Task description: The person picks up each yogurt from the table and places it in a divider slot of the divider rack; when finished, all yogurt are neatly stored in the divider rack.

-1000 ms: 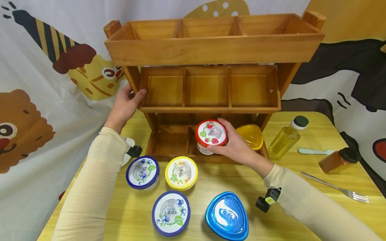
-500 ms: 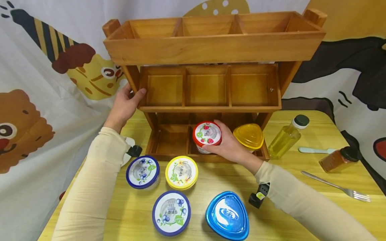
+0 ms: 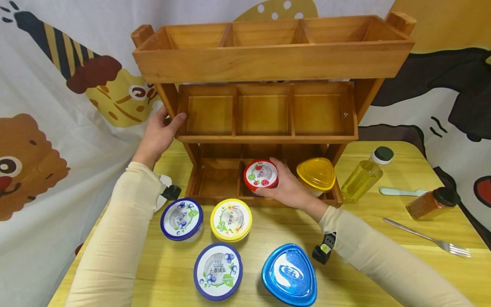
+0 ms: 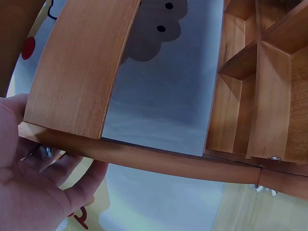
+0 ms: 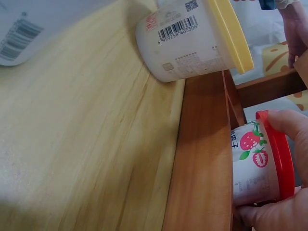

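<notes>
My left hand [image 3: 157,134] grips the left upright of a three-tier wooden rack [image 3: 268,64]; in the left wrist view its fingers [image 4: 89,185] bend around the post. With my right hand [image 3: 289,185] I hold a red-lidded strawberry tub [image 3: 261,174] by its rim, thumb in front and fingers behind. The tub sits low in the bottom tier's middle compartment, and the front board [image 5: 202,163] covers its lower part in the right wrist view. To its right, a yellow-lidded container [image 3: 316,172] stands in the right compartment.
Before the rack stand two blueberry tubs [image 3: 181,219] with purple lids, a yellow-lidded tub [image 3: 231,220] and a blue-lidded container [image 3: 289,275]. At right are an oil bottle [image 3: 362,179], a pale-handled utensil [image 3: 400,192], a spice jar [image 3: 431,204] and a fork [image 3: 429,238].
My right hand has moved left and down with the strawberry tub, from over the bottom tier's front into its middle compartment. My left hand stays on the rack's upright.
</notes>
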{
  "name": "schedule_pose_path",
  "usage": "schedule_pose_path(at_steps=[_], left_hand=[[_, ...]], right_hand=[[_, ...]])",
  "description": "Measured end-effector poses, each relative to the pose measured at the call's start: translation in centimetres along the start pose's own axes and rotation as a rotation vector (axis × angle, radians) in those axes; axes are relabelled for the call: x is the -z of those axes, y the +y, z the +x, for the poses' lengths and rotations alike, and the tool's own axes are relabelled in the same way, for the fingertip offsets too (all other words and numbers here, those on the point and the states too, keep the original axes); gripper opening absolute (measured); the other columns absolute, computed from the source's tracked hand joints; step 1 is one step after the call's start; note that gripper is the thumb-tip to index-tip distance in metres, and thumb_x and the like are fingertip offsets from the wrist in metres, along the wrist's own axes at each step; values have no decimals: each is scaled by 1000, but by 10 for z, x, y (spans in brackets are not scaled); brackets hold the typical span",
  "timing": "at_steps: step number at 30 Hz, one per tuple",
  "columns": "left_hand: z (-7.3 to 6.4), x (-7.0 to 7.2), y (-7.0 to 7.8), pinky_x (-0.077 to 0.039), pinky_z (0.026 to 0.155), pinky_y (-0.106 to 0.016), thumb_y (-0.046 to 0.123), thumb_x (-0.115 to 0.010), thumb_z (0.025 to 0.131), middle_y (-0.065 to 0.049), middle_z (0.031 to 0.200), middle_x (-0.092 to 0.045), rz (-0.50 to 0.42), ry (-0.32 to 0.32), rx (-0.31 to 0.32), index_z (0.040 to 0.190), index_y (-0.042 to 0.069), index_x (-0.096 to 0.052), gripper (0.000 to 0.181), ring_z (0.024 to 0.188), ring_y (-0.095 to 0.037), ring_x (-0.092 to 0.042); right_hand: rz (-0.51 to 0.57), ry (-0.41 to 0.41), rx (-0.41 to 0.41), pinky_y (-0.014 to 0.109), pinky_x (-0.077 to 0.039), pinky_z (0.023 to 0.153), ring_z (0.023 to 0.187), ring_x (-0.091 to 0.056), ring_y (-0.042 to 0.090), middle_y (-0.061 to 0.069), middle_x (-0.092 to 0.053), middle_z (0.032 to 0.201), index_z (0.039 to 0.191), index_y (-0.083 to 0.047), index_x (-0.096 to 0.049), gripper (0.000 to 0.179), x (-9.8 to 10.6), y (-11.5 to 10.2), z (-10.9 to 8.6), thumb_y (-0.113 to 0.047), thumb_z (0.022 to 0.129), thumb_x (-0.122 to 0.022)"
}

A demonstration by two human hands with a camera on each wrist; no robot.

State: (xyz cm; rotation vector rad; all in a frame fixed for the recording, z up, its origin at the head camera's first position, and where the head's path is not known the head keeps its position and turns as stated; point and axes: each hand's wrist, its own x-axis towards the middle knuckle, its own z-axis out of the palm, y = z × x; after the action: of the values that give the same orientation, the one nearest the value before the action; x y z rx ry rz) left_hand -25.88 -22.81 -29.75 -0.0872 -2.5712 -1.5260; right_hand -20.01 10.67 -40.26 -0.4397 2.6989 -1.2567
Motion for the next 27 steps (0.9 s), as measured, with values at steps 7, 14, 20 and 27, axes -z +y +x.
schedule_pose_path(at_steps=[7,14,20,27], left_hand=[[1,0,0,-44,108,-46,43,-50,101,-14,145,-50,-2,-3,-1,149,13,-39,58,130,-27,-52],[0,1,-1,-43,110,-46,44,-50,101,-13,148,-47,9,-3,8,151,15,-37,59,134,-28,-49],[-1,1,0,-43,109,-46,44,-50,101,-13,148,-48,10,-4,10,151,15,-37,59,133,-28,-50],[-1,0,1,-44,109,-46,44,-50,101,-13,147,-48,12,0,9,150,15,-38,59,132,-28,-51]], right_hand=[[-57,1,0,57,-37,112,139,-35,44,26,-35,149,155,-4,-21,106,2,1,-1,-40,76,-82],[-99,11,33,55,-44,106,129,-46,42,29,-32,149,153,-1,-26,99,3,1,-3,-35,79,-82],[-98,26,56,52,-46,105,124,-50,38,25,-33,149,153,-3,-27,98,2,0,-4,-32,78,-83],[-75,56,110,53,-45,105,127,-48,37,20,-30,153,152,-7,-29,93,9,-8,-13,-33,80,-81]])
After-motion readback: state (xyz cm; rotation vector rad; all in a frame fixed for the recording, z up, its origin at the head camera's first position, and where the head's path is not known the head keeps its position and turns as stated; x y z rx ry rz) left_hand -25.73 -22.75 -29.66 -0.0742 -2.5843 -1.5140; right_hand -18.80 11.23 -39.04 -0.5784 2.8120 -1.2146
